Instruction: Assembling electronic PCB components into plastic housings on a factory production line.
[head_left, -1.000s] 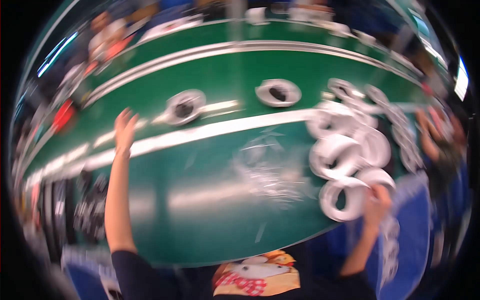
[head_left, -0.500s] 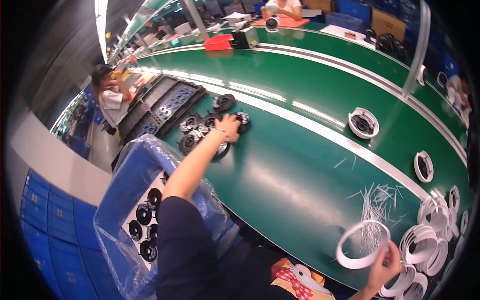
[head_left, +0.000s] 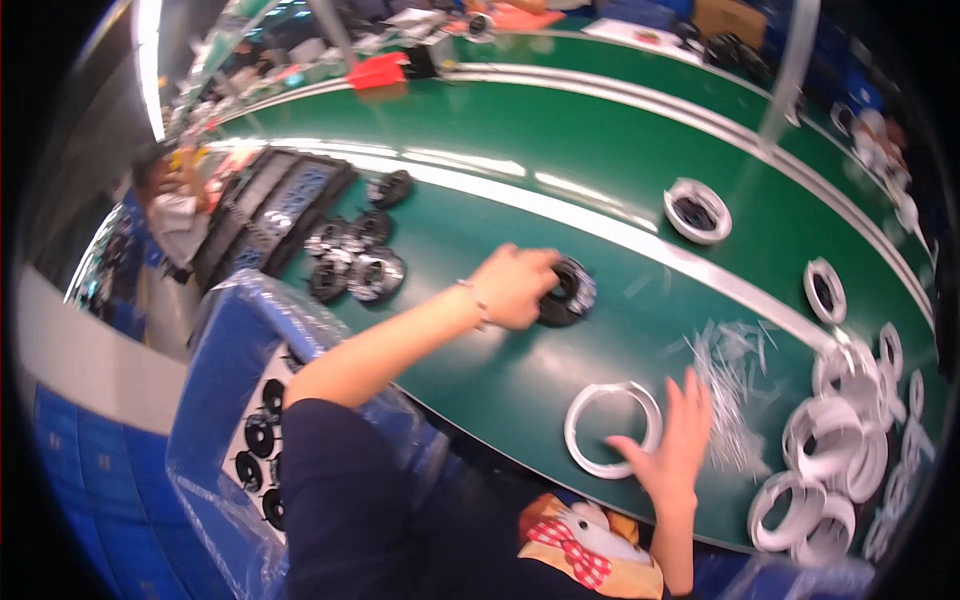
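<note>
My left hand [head_left: 512, 287] grips the edge of a black round part [head_left: 572, 292] with a dark coil-like middle and a shiny silvery side, over the middle of the green table. A white plastic ring [head_left: 572, 428] lies near the table's front edge. Beside it my right hand [head_left: 672, 445] is open, fingers spread upward, its thumb reaching across the ring's right rim; whether it touches the ring I cannot tell. Several more black round parts [head_left: 376, 274] with silvery wrapping sit in a cluster to the left.
Thin white strips [head_left: 728, 400] lie in a pile at the right, beside stacked white rings [head_left: 822, 440]. Two white housings with dark centres, one a round housing [head_left: 698, 211], rest on the conveyor [head_left: 560, 120]. A plastic-lined blue bin [head_left: 215, 370] holds black parts at the left. Co-workers are farther off.
My left hand has moved right from the cluster with one black part. The white ring, held by my right hand before, now lies on the table, and that hand has opened. The view has shifted.
</note>
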